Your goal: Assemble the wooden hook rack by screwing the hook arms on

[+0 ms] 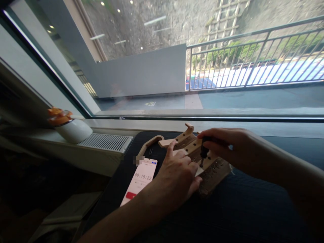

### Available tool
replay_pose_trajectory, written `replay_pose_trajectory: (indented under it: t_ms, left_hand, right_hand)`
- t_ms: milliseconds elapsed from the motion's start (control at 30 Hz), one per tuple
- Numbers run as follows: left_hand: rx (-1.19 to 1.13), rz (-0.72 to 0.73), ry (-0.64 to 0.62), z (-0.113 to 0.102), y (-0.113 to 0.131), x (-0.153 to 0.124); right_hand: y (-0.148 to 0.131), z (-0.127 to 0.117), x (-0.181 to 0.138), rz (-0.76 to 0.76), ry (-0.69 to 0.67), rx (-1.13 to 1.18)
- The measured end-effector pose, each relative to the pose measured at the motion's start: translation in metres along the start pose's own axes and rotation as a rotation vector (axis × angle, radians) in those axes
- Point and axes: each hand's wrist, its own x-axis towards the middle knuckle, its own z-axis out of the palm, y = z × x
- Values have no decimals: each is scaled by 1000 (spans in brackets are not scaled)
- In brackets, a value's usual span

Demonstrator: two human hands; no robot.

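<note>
My right hand (222, 143) is closed round the dark handle of a short screwdriver (204, 152). The screwdriver points down, its tip at a pale wooden strip (209, 163) with dark holes. From the left, my left hand (178, 172) presses on the wooden pieces, its index finger reaching to a hooked wooden piece (182, 135) with holes. Its other fingers are bent over the strip, and the thumb lies by the near end. Beneath the wood is a brown slab (214, 179) with a shiny, wrinkled surface. My hands partly cover the strips.
A curved wooden piece (146, 145) lies left of my hands on the dark table (253, 209). Beside it, a phone (141, 177) shows a running timer. A white pot (73, 131) with an orange figure stands on the sill, near a vent grille (106, 143). The window is beyond.
</note>
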Motion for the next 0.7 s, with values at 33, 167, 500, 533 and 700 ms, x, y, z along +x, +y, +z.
replay_pose_trajectory:
  t_ms: [33, 167, 500, 533, 700]
  left_hand:
    - [0, 1, 0, 0, 0, 0]
    - [7, -2, 0, -1, 1, 1]
    - [-18, -23, -17, -1, 2, 0]
    - [-17, -20, -14, -1, 2, 0]
    - [-13, -24, -21, -3, 2, 0]
  right_hand:
    - [1, -1, 0, 42, 6, -29]
    - [4, -2, 0, 123, 13, -129]
    - [-2, 3, 2, 41, -4, -14]
    - [-3, 2, 1, 12, -17, 15]
    - [-5, -3, -2, -76, -98, 120]
